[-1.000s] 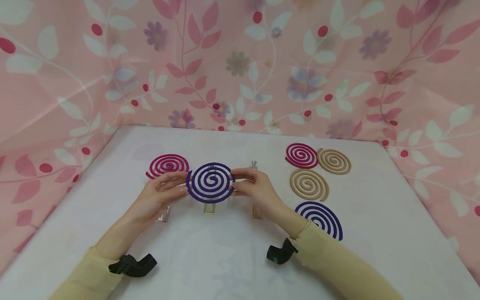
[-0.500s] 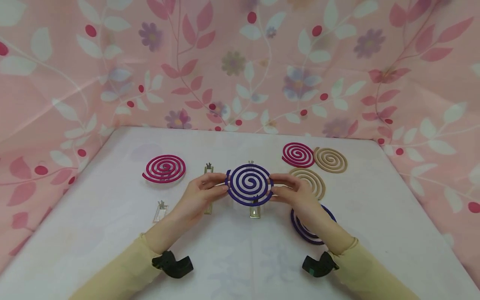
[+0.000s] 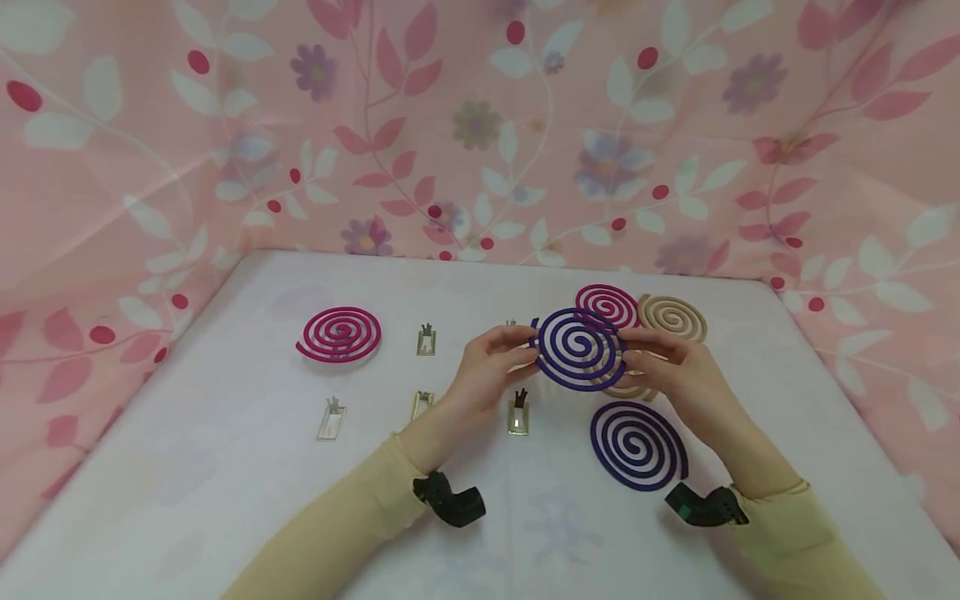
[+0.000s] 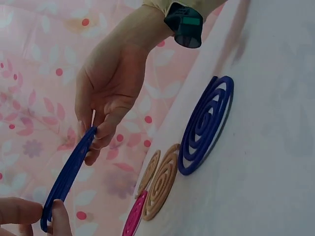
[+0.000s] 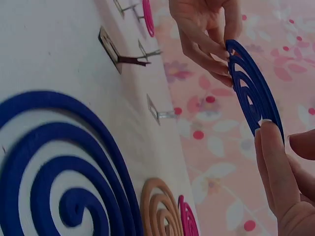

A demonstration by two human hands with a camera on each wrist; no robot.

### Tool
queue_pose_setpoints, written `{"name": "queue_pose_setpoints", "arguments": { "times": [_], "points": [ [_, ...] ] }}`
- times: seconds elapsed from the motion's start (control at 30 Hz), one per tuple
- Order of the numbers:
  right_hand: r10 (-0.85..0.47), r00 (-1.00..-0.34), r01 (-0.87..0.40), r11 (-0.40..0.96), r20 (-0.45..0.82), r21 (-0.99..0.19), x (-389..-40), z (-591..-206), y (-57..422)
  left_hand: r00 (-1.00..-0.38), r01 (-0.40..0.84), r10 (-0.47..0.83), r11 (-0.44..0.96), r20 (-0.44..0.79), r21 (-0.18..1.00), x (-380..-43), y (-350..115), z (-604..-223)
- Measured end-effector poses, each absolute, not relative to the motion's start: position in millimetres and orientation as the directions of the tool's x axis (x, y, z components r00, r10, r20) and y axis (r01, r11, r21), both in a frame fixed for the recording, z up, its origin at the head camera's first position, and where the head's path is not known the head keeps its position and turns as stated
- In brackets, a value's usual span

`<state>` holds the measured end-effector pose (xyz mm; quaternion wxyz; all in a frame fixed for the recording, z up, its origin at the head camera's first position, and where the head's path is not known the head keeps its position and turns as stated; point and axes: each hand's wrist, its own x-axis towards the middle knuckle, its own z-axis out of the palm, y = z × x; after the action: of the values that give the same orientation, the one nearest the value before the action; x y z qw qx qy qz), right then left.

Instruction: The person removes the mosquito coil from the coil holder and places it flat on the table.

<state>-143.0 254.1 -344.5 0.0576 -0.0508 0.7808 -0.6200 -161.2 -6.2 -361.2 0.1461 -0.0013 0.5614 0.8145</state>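
A dark blue mosquito coil (image 3: 579,345) is held up above the right part of the table, pinched by both hands at opposite edges. My left hand (image 3: 486,367) grips its left rim, while my right hand (image 3: 684,375) has the right rim between thumb and fingers. In the left wrist view the coil (image 4: 68,179) appears nearly edge-on. Below it a second blue coil (image 3: 636,446) lies flat on the table. Partly covered behind the held coil are a pink coil (image 3: 602,293) and a tan coil (image 3: 645,392).
Another tan coil (image 3: 672,319) lies at the back right. At the left a pink coil (image 3: 341,334) sits raised over the table. Several small metal coil stands with upright prongs, such as the near stand (image 3: 517,417) and far stand (image 3: 426,340), occupy the middle. A floral curtain (image 3: 480,125) hangs behind.
Both hands have carried the blue coil rightward, from over the middle stands to over the coils on the right. The stands it covered are now more exposed.
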Motion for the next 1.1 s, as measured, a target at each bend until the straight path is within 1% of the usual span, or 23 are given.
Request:
{"name": "queue_pose_setpoints", "arguments": {
  "times": [0.1, 0.27, 0.33, 0.4, 0.63, 0.7, 0.77, 0.9, 1.1],
  "points": [
    [-0.133, -0.99, 0.016, 0.249, -0.05, -0.968, -149.1, -343.3, 269.3, -0.962, -0.25, 0.201, -0.377, -0.184, 0.892, -165.2, 13.7, -360.9],
    [-0.155, -0.987, 0.029, 0.106, -0.046, -0.994, -157.8, -346.3, 294.6, -0.975, -0.222, 0.129, -0.453, -0.182, 0.864, -172.6, 47.4, -360.0],
    [-0.165, -0.986, 0.025, 0.042, -0.032, -0.999, -160.1, -347.8, 304.5, -0.978, -0.206, 0.114, -0.47, -0.173, 0.858, -176.9, 59.5, -361.7],
    [-0.17, -0.985, 0.02, 0.008, -0.021, -1.0, -162.1, -349.3, 313.6, -0.98, -0.198, 0.108, -0.479, -0.167, 0.855, -181.7, 70.4, -364.9],
    [-0.103, -0.994, 0.014, 0.094, -0.023, -0.995, -168.2, -353.1, 336.9, -0.982, -0.183, 0.056, -0.49, -0.179, 0.852, -191.4, 106.7, -372.8],
    [-0.085, -0.996, 0.007, 0.081, -0.014, -0.997, -170.1, -356.1, 342.1, -0.983, -0.176, 0.043, -0.498, -0.178, 0.849, -192.9, 115.2, -375.7],
    [-0.081, -0.997, 0.013, 0.037, -0.015, -0.999, -171.6, -360.0, 346.5, -0.982, -0.18, 0.036, -0.503, -0.187, 0.846, -193.3, 121.2, -379.4],
    [-0.103, -0.994, 0.046, 0.0, -0.046, -0.999, -173.5, -366.3, 352.1, -0.974, -0.204, 0.019, -0.491, -0.224, 0.847, -191.6, 125.3, -389.1],
    [-0.106, -0.99, 0.084, 0.063, -0.091, -0.994, -173.6, -366.8, 357.2, -0.976, -0.209, 0.036, -0.46, -0.217, 0.863, -190.3, 126.8, -398.8]
  ]
}}
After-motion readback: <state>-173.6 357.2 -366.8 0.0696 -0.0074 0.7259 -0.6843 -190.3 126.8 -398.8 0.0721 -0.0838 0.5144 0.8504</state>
